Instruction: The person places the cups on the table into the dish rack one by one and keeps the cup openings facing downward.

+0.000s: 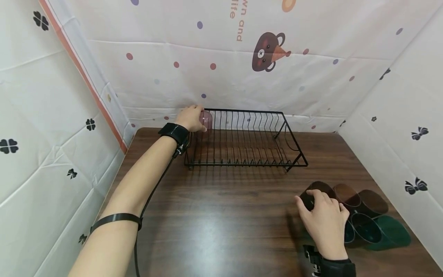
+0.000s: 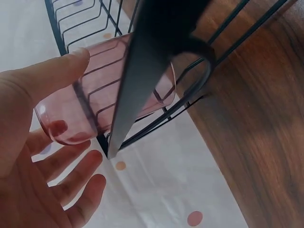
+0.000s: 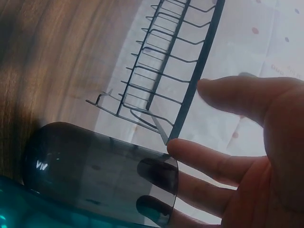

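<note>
A pink see-through cup [image 1: 206, 120] sits base up at the left end of the black wire rack [image 1: 242, 165]. My left hand [image 1: 190, 118] holds it near its rounded base; in the left wrist view the thumb [image 2: 71, 66] lies against its side and the lower fingers are spread apart. At the right, my right hand [image 1: 325, 221] is over a dark grey see-through cup [image 1: 320, 186]. The right wrist view shows two fingertips through the glass of this grey cup [image 3: 95, 166], while the thumb [image 3: 228, 92] stands away from its rim.
Beside the grey cup, several others stand close together: a brown cup [image 1: 346, 193], a darker brown one [image 1: 373, 202] and a green one [image 1: 394, 232] among them. Patterned cloth walls [image 1: 398, 115] border the wooden table [image 1: 207, 215]. A cable [image 1: 152, 194] runs along the left arm.
</note>
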`<state>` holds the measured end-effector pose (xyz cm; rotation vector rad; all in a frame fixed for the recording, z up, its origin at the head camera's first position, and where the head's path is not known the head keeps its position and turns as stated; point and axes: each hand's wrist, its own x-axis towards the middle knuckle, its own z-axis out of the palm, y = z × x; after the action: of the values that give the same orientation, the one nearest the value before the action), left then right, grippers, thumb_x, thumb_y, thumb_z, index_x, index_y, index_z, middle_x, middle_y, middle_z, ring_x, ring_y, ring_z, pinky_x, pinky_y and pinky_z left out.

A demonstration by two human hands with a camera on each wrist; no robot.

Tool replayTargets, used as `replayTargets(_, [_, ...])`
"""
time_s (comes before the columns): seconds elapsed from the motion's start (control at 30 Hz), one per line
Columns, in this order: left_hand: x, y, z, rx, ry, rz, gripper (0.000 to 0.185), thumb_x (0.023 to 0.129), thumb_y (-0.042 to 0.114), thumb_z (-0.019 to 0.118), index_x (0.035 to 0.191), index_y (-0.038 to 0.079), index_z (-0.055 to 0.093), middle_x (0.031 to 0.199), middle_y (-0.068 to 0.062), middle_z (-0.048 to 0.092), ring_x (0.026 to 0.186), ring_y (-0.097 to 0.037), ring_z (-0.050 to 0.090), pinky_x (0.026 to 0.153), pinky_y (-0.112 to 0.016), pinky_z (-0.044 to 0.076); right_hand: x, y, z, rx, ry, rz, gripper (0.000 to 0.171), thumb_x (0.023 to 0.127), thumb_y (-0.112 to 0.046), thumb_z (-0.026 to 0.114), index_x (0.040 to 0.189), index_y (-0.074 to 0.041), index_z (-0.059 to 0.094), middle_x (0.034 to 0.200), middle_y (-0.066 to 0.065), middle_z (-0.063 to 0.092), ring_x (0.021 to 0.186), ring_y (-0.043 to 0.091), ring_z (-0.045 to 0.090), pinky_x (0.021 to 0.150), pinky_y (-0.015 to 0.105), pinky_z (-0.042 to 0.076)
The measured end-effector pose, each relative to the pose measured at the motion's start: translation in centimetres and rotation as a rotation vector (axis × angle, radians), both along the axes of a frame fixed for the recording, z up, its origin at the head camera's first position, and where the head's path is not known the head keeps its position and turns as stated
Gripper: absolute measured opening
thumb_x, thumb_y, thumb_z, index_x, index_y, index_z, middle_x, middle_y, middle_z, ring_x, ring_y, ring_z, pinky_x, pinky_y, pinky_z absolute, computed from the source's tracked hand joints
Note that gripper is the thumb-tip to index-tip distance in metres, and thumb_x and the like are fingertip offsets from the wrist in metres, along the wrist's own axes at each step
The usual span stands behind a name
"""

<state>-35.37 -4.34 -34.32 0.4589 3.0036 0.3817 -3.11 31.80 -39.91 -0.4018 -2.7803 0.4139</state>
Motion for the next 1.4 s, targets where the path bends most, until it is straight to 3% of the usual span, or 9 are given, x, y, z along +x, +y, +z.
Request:
replayTargets(0.33, [0.1,-0.2,-0.1,0.013,-0.010,-0.002,0.091,0.086,0.038,0.080,0.159,0.011,0.032,0.161,-0.019,0.036,0.145,-0.043,0.039,0.117,-0.056,0.035,-0.3,0.3,-0.1,0.000,0.031,-0.030,0.044,0.093,-0.026,0.073,0.126,0.001,0.063,0.112,0.030,0.068,0.103,0.052,0.056,0.101,0.076,0.025])
replayTargets(0.83, [0.0,-0.7,-0.5,0.063,0.007,0.000,0.092,0.085,0.039,0.080,0.159,0.012,0.032,0.161,-0.019,0.037,0.145,-0.043,0.039,0.117,-0.056,0.035,-0.7,0.8,-0.5,0.007,0.110,-0.032,0.024,0.100,-0.014,0.060,0.115,0.001,0.072,0.099,0.028,0.072,0.102,0.051,0.056,0.102,0.075,0.024])
replayTargets(1.0, [0.0,-1.2,-0.7,0.132,-0.012,0.000,0.096,0.084,0.040,0.081,0.159,0.010,0.030,0.160,-0.019,0.038,0.144,-0.041,0.040,0.116,-0.056,0.036,-0.7,0.8,-0.6,0.011,0.120,-0.042,0.022,0.100,-0.010,0.057,0.112,0.002,0.072,0.098,0.029,0.071,0.099,0.050,0.057,0.102,0.075,0.024])
replayTargets(1.17, [0.5,-2.1,0.1,0.217,-0.045,0.012,0.090,0.086,0.043,0.079,0.157,0.009,0.035,0.154,-0.018,0.045,0.139,-0.039,0.046,0.111,-0.055,0.041,-0.8,0.8,-0.5,0.029,0.119,-0.041,0.021,0.099,-0.009,0.058,0.110,0.002,0.072,0.094,0.028,0.072,0.097,0.050,0.059,0.099,0.074,0.028])
replayTargets(1.4, [1.8,-2.5,1.6,0.240,-0.029,-0.013,0.078,0.091,0.042,0.073,0.153,0.007,0.041,0.151,-0.019,0.048,0.136,-0.038,0.048,0.110,-0.056,0.042,-0.7,0.8,-0.3,0.039,0.099,-0.051,0.022,0.098,-0.010,0.060,0.112,0.000,0.073,0.093,0.026,0.072,0.096,0.050,0.060,0.092,0.071,0.034])
